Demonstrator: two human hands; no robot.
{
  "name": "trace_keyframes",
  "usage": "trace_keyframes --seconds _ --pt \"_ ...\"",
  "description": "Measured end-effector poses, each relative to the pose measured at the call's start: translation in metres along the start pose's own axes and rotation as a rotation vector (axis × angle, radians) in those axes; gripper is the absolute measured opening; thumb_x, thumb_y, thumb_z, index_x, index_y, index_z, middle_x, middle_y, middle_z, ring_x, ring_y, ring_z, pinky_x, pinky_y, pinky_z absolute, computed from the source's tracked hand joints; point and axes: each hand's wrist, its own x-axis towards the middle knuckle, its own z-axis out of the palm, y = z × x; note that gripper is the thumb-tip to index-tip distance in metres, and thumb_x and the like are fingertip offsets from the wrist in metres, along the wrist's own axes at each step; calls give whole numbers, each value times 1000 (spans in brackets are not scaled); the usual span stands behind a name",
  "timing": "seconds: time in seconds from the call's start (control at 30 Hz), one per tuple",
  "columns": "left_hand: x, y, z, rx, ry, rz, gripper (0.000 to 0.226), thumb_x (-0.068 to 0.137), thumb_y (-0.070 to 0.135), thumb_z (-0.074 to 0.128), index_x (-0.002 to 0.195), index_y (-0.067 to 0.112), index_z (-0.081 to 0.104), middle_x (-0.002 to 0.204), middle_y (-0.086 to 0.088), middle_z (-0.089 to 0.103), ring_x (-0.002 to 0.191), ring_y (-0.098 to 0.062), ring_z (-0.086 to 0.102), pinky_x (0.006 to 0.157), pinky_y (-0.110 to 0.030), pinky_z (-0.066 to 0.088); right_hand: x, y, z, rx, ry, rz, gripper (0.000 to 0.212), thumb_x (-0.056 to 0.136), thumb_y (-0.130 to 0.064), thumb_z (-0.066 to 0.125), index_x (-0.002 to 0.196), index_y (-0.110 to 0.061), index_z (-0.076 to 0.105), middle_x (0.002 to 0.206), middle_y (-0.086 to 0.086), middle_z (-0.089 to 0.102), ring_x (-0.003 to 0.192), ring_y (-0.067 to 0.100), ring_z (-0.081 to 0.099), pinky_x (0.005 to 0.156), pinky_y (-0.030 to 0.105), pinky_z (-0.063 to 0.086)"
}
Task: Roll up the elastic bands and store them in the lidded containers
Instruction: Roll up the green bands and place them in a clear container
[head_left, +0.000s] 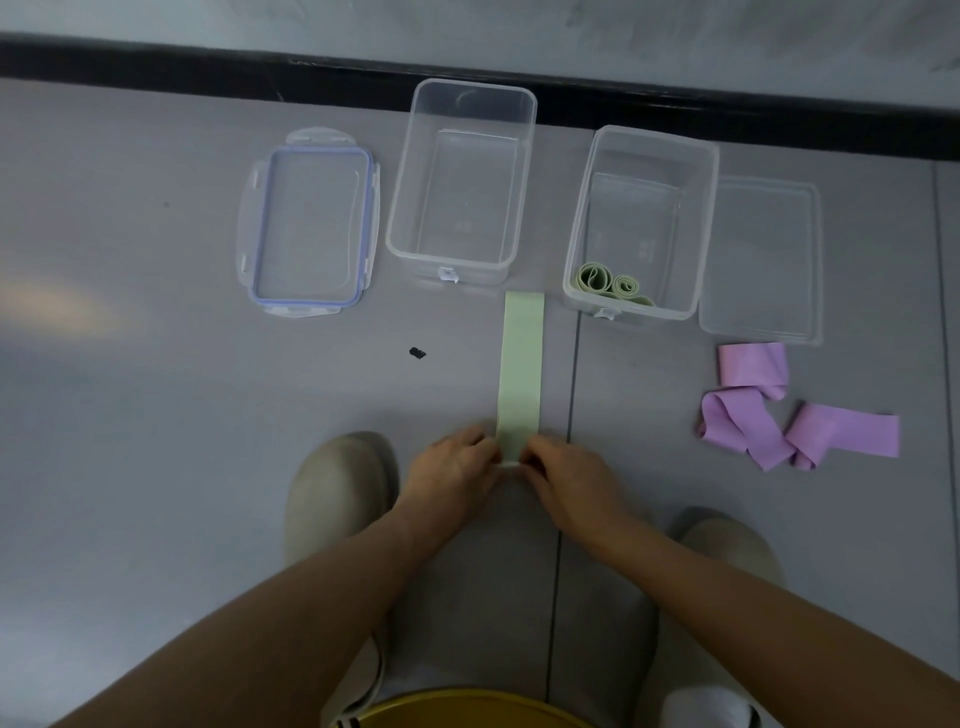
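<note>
**Both hands pinching the near end of a green band**

Looking straight down at a grey floor, with 12 o'clock pointing away from the body.

Holding the near end of the green band between the left hand and the right hand. Closing in from 9 and 3 o'clock, fingers of both curled onto that end and pinching it, fingertips almost meeting over it. Cannot tell whether a first turn is already rolled in under the fingers.

Otherwise laid flat, running straight from the hands toward 12 o'clock beside a floor seam, and ending between the near walls of two clear boxes.

At 11 o'clock from that far end, the left container, upright and open-topped. At 9 o'clock of it, just beside, a blue-rimmed lid lying flat on the floor.

At 1 o'clock from the far end, the right container, also open-topped, holding rolled green bands in its 7 o'clock corner, side by side against the near wall. At 3 o'clock of it, touching or nearly so, a plain clear lid flat on the floor.

At 2 o'clock from the hands, well apart from them, loose purple bands in an untidy, twisted heap just below the plain lid.

At 11 o'clock from the hands, a small black speck. At 8 and 4 o'clock, a beige shoe on either side. Along 12 o'clock, a black skirting strip under the wall.
</note>
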Motion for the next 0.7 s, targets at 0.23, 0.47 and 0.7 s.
trace_keyframes --seconds 0.23,0.47,0.7 --pt "11 5 -5 -56 -29 -103 17 91 35 56 97 20 61 99 -1 61 85 -28 61 66 -34 46 5 1 -4 38 39 9 6 94 -36 56 94 -30 56 85 -4 69 75 22 64 64 39 52" --pt "15 8 -4 -88 29 -170 12 90 29 57 94 19 63 100 1 60 84 -24 60 67 -36 48 4 4 -4 -97 -17 -83 20 89 -31 61 108 -26 55 100 2 68 81 29 66 64 40 54" --pt "15 4 -6 -40 66 -29 17 90 35 62 91 18 64 92 1 61 74 -24 61 57 -29 39 11 3 -8 -36 36 -24 12 92 -36 58 97 -25 59 93 0 69 81 28 65 64 41 51"
